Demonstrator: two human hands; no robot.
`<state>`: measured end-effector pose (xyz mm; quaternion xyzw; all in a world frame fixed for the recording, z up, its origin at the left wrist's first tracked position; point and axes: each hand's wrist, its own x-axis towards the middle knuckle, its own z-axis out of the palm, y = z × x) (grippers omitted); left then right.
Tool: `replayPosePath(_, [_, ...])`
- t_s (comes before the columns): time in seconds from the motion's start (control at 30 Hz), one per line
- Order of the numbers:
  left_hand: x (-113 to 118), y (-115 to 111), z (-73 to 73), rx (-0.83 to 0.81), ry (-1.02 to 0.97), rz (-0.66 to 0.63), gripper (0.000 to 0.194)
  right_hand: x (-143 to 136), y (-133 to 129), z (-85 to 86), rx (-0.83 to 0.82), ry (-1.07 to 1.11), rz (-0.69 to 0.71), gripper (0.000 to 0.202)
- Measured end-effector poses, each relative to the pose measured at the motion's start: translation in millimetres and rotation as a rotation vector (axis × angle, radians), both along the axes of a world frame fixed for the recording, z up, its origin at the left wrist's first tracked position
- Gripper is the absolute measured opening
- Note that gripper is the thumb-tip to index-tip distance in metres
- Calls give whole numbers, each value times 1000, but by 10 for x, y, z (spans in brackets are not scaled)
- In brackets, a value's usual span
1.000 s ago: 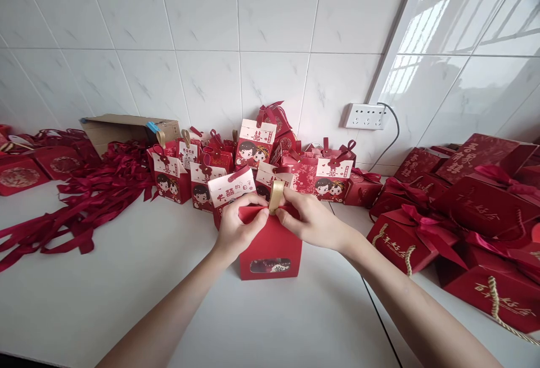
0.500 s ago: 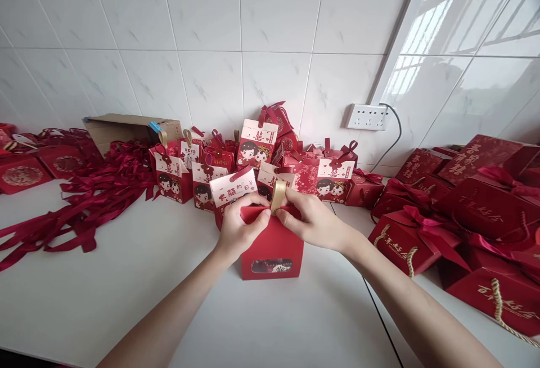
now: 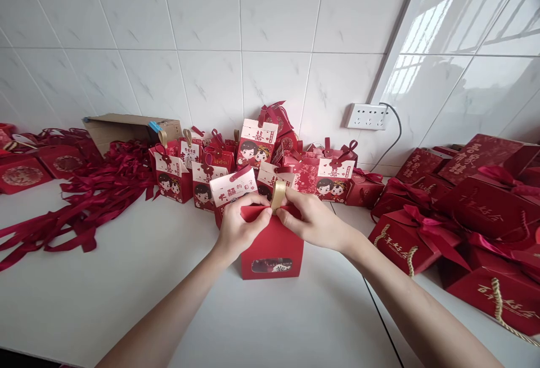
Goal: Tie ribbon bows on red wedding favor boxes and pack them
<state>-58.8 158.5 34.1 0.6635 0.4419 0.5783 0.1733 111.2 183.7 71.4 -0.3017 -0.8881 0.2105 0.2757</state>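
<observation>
A red gift box [image 3: 272, 241] with an oval window [image 3: 271, 265] low on its front stands upright on the white table [image 3: 169, 278]. At its top edge rises a loop of gold ribbon [image 3: 278, 194]. My left hand [image 3: 240, 224] pinches the box top just left of the loop, thumb in front and fingers behind. On the other side my right hand [image 3: 312, 219] grips the same top edge, its thumb and fingers close against the ribbon. The fingers behind the box are partly hidden.
Several small red-and-cream gift boxes [image 3: 171, 179] stand in rows along the tiled wall. Dark red ribbons [image 3: 97, 199] spill from a cardboard box [image 3: 122, 126] at left. Larger red boxes [image 3: 415, 241] with rope handles crowd the right, below a power strip [image 3: 367, 117].
</observation>
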Motion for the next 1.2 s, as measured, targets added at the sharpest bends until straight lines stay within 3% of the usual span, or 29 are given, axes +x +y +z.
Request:
replayPosePath(0.23, [-20,-18,-28,-6,-34,-50,9,2,-18,17,-37,7,3,5])
replayPosePath(0.33, [-70,15,-114,-16,-88,-155,26,103,40,78,-83,69,19,9])
replayPosePath(0.47, [-79,82,-240,-31,-140,-211,62,363,210,176,-115,440,-107,15])
replayPosePath(0.57, [-2,84,-269,-96,-160,-226,81,519,331,201,-169,825,-102,14])
replayPosePath(0.7, [89,56,-274,-73,-178,-151,78,544,425,157,-242,1079,1,16])
replayPosePath(0.77, [87,64,-295,29,-172,-20,75,511,448,135,-244,1112,39,16])
replayPosePath(0.87, [44,94,-335,313,-121,133,79,466,467,126,-211,1108,68,21])
replayPosePath(1.0, [16,106,-345,580,-28,142,77,449,487,122,-189,1091,49,25])
replayPosePath(1.1, [30,74,-314,563,-52,143,77,453,488,119,-207,1101,36,23])
replayPosePath(1.2, [40,31,-246,305,-234,61,84,451,417,161,-222,1093,-69,27])
